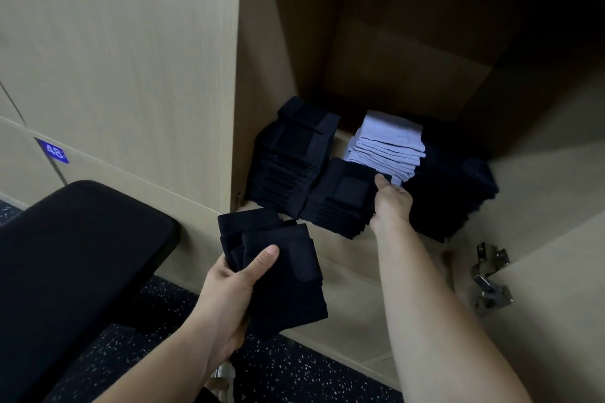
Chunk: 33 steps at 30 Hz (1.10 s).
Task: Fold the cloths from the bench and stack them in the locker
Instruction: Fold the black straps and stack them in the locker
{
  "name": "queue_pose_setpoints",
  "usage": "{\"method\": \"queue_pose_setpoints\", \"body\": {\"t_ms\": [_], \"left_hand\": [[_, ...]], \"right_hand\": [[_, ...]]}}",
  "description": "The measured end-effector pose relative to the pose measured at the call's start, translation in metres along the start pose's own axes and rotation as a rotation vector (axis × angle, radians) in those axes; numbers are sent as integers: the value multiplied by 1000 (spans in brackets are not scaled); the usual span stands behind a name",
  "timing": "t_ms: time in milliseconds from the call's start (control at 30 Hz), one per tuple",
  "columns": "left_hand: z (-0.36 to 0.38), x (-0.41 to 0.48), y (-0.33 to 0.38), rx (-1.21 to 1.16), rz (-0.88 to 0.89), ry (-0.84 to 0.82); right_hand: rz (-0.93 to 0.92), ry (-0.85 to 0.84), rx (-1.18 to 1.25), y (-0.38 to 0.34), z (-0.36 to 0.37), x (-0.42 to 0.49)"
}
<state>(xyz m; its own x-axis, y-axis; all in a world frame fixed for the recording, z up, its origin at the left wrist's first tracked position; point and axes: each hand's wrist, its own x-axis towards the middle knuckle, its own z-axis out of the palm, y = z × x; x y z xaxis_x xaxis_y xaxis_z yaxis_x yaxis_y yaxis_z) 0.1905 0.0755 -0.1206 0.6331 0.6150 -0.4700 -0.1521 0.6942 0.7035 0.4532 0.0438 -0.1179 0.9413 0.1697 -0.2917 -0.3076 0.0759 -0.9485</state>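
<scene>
**Navy cloths, one pale stack, beige locker**

The locker is finished in a light beige wood grain, darkened to brown where its interior lies in shadow. The left stack, the middle stack and the right stack are seen in a plain, very dark navy, close to black. A slightly lighter square patch is shown on top of the middle stack. The pale stack is coloured a light lavender-blue. The same dark navy is shown by the loose cloths in front of the locker. The counter is covered in plain black. The floor is patterned dark with fine white speckles. The number plate is coloured blue with white numerals. The hinge is silver-grey.
</scene>
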Motion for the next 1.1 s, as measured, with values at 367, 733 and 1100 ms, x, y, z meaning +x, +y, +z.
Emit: {"method": "queue_pose_setpoints", "body": {"t_ms": [367, 733, 1100], "left_hand": [[1, -3, -1, 3, 2, -12], [2, -3, -3, 6, 8, -7], [2, -11, 2, 17, 31, -29]], "right_hand": [[-69, -3, -132, 7, 9, -11], [62, -112, -190, 17, 3, -25], [-29, -146, -419, 11, -3, -32]]}}
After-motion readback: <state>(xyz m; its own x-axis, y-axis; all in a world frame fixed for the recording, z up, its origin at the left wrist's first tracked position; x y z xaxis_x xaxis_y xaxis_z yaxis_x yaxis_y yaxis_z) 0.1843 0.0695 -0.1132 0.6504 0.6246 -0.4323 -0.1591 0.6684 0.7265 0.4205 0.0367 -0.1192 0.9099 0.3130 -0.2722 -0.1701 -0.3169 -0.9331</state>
